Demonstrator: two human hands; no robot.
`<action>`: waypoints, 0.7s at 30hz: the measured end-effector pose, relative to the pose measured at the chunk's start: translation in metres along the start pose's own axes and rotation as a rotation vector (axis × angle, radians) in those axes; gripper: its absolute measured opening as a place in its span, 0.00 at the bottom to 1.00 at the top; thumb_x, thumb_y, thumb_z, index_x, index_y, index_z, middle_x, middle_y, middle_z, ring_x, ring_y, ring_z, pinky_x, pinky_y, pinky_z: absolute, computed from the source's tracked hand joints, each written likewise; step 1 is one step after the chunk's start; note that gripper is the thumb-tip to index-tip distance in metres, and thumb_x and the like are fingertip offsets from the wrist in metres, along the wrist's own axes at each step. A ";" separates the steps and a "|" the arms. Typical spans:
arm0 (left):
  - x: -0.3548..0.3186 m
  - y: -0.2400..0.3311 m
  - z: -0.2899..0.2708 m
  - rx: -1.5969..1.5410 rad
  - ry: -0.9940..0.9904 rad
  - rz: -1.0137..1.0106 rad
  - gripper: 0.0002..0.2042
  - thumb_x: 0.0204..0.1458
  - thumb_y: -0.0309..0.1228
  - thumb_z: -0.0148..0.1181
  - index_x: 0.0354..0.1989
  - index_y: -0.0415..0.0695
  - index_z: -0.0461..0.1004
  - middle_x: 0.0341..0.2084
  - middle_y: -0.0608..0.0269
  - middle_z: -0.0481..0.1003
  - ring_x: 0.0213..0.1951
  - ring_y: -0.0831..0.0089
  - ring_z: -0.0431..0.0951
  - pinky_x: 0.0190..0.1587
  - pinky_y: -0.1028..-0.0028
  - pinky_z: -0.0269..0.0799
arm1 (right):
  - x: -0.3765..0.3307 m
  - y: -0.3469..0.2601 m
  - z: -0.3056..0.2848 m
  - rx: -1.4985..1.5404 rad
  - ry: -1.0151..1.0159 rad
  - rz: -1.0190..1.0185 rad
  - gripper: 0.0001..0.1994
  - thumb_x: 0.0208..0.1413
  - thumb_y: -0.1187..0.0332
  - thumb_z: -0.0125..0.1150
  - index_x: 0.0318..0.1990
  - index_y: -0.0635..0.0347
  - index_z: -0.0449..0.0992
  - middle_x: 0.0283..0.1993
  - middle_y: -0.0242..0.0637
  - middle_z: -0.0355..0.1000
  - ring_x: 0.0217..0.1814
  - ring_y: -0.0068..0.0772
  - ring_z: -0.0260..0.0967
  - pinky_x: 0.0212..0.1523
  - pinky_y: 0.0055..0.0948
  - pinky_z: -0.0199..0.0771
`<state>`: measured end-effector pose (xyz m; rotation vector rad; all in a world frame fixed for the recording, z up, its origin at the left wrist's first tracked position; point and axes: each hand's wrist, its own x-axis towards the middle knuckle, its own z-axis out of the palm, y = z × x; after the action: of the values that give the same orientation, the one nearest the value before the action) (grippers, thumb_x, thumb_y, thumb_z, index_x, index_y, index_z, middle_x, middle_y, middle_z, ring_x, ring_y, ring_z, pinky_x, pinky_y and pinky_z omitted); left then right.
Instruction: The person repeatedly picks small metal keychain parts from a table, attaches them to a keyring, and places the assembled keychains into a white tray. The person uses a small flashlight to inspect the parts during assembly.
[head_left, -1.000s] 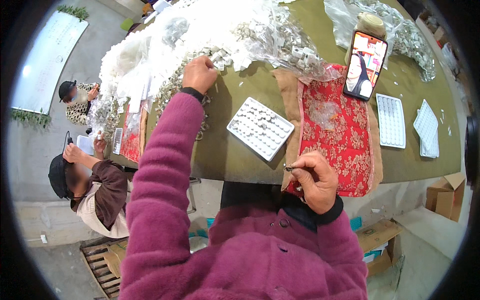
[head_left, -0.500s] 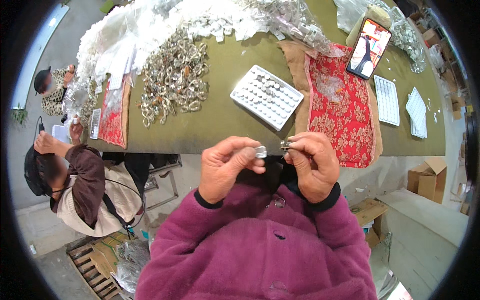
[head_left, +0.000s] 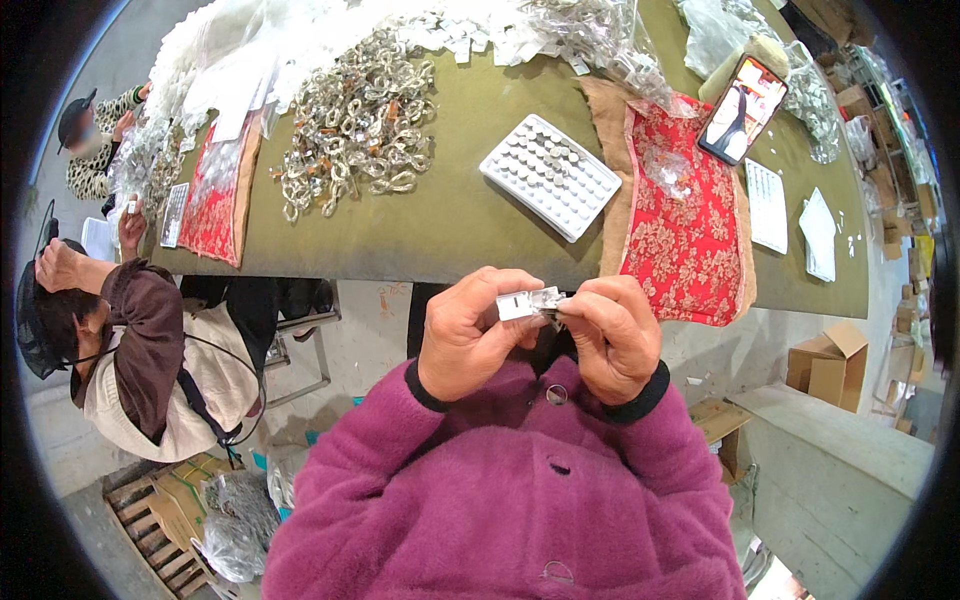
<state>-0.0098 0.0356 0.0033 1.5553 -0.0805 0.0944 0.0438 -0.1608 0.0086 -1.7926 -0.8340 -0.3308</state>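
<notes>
In front of my chest, near the table's front edge, both hands are raised and close together. My left hand [head_left: 472,335] pinches a small white plastic casing [head_left: 516,305] with a dark slot in its flat face. My right hand [head_left: 612,340] has thumb and fingers closed on a small metallic piece [head_left: 556,302] at the casing's right end, where the two appear to touch. Fingers hide much of both parts. Beyond my hands lies a white tray [head_left: 575,221] with round silver button-like discs in several of its hollows.
A heap of coiled clear cords [head_left: 355,130] lies left of the tray. Right of it is a red floral cloth [head_left: 683,245], with a propped phone [head_left: 742,110] at its far edge. More white trays [head_left: 767,205] stand farther right. A co-worker [head_left: 150,350] sits at left.
My hands have come together, and the metallic piece now meets the casing's end. The casing has turned to show its flat slotted face. The whole view has shifted slightly.
</notes>
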 end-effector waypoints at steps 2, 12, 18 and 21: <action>-0.001 -0.001 0.000 -0.012 0.028 0.014 0.14 0.58 0.13 0.67 0.52 0.34 0.78 0.41 0.58 0.82 0.35 0.72 0.85 0.38 0.74 0.84 | 0.001 0.001 0.001 0.002 0.016 -0.022 0.16 0.52 0.82 0.74 0.49 0.60 0.82 0.39 0.41 0.74 0.36 0.40 0.75 0.34 0.34 0.78; 0.005 -0.002 -0.002 -0.464 0.039 -0.261 0.15 0.57 0.14 0.68 0.53 0.32 0.79 0.38 0.53 0.84 0.35 0.67 0.87 0.37 0.68 0.89 | 0.002 0.003 0.000 0.326 -0.083 0.317 0.09 0.58 0.81 0.69 0.45 0.63 0.82 0.39 0.41 0.76 0.40 0.39 0.76 0.41 0.33 0.77; 0.010 0.004 0.008 -0.463 0.081 -0.258 0.16 0.57 0.14 0.68 0.54 0.32 0.78 0.38 0.53 0.84 0.34 0.68 0.87 0.37 0.68 0.89 | 0.006 0.007 -0.001 0.056 -0.067 0.047 0.10 0.58 0.83 0.68 0.46 0.64 0.82 0.40 0.41 0.77 0.40 0.40 0.78 0.40 0.34 0.80; 0.011 0.005 0.012 -0.497 0.121 -0.305 0.16 0.58 0.14 0.68 0.55 0.32 0.78 0.39 0.52 0.84 0.34 0.69 0.86 0.37 0.68 0.89 | 0.005 0.007 -0.001 0.055 -0.014 0.060 0.11 0.57 0.84 0.67 0.47 0.65 0.82 0.38 0.41 0.77 0.38 0.41 0.79 0.39 0.34 0.81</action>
<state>0.0006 0.0237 0.0100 1.0479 0.2156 -0.0700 0.0521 -0.1609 0.0071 -1.7663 -0.7908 -0.2542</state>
